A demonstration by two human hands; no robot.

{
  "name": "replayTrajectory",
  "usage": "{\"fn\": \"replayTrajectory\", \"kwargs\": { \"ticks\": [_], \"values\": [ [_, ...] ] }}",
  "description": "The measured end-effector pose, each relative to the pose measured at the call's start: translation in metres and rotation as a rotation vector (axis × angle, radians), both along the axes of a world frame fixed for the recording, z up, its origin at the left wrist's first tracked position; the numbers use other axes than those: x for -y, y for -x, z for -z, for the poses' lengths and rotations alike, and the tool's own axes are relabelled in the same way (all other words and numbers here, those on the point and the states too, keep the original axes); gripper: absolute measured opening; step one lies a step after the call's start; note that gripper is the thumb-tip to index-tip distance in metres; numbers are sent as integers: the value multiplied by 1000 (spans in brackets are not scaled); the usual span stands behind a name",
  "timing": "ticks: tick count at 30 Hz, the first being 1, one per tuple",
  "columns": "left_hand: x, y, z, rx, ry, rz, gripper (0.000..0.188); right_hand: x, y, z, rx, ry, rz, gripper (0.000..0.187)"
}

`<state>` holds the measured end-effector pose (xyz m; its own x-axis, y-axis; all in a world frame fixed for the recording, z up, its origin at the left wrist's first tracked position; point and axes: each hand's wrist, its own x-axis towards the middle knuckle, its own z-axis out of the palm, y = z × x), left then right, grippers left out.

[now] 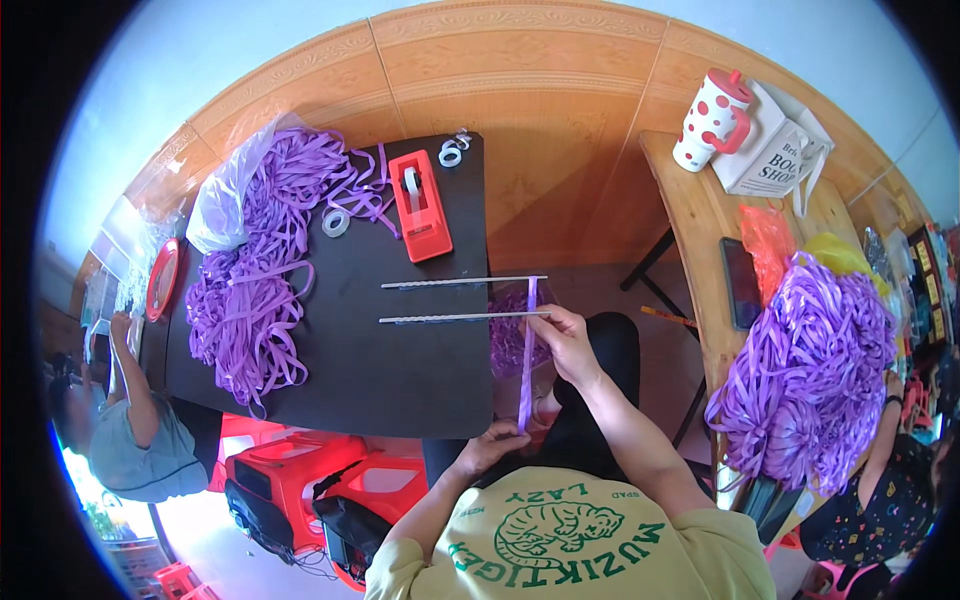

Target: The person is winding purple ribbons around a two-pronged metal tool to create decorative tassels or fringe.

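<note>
A purple ribbon strip (529, 375) runs from the far one of two thin metal rods down past the near rod toward my lap. My left hand (490, 448) is closed on its lower end. At the near rod (455, 318), my right hand (563, 342) pinches the ribbon between thumb and finger. The far rod (450, 283) lies roughly parallel to it; both reach out over the right edge of the black table (390, 365). Whether the ribbon is looped around the rods or only laid against them, I cannot tell.
Purple ribbon heaps (245, 310) lie on the black table near a red tape dispenser (420, 205) and tape rolls (336, 222). The wooden table (690, 215) at right bears a ribbon pile (805, 380), phone (740, 283) and tumbler (712, 120). Red stools (380, 485) stand at left; people sit both sides.
</note>
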<state>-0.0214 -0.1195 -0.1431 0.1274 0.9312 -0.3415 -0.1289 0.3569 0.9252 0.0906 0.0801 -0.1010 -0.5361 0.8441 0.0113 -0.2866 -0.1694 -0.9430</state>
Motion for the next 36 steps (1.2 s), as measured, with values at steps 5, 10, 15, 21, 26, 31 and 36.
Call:
{"fn": "replayTrajectory", "kwargs": {
  "ticks": [5,10,15,21,26,31,36],
  "values": [
    [0,1,-2,17,62,6,17,0,-2,12,-81,128,6,4],
    [-4,-3,-12,77,36,-9,19,18,-8,31,59,9,31,3],
    [-6,-2,-8,33,33,31,21,37,-20,38,110,36,46,3],
    [-8,-3,-9,56,61,-13,25,65,-28,48,221,-117,146,28],
    [-8,-3,4,44,126,39,27,80,-30,47,253,-379,269,18],
    [-7,-2,5,55,99,47,26,76,-33,38,221,-420,88,8],
    [-7,-1,1,17,93,58,26,79,-37,23,171,-290,-34,2]
  ]
}}
